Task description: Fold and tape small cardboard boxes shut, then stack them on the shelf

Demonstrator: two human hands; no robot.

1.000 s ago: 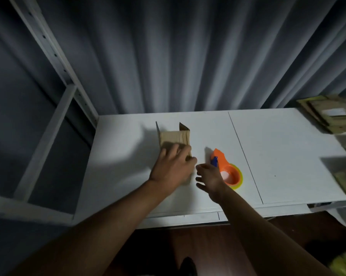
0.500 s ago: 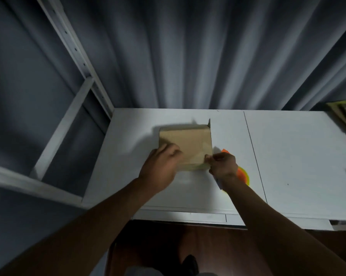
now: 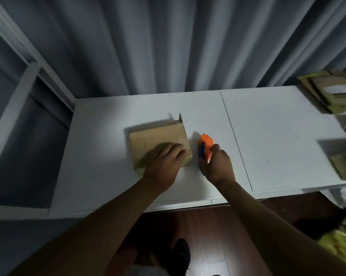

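Note:
A small brown cardboard box (image 3: 158, 136) lies on the white table (image 3: 277, 136), its top flaps folded down and one flap corner sticking up at the far right. My left hand (image 3: 164, 164) presses flat on the box's near half. Just right of the box, my right hand (image 3: 216, 164) grips an orange tape dispenser (image 3: 206, 145) with a dark blue part and lifts it off the table, nose pointing away from me.
Flattened cardboard pieces (image 3: 333, 92) are piled at the table's far right, with more (image 3: 345, 166) along the right edge. A white metal shelf frame (image 3: 28, 76) stands to the left. Grey curtains hang behind. A dark shoe (image 3: 180, 253) shows on the wooden floor.
My right hand has left the box's right corner and taken hold of the tape dispenser. The left hand stays pressed on the box. The view has shifted slightly.

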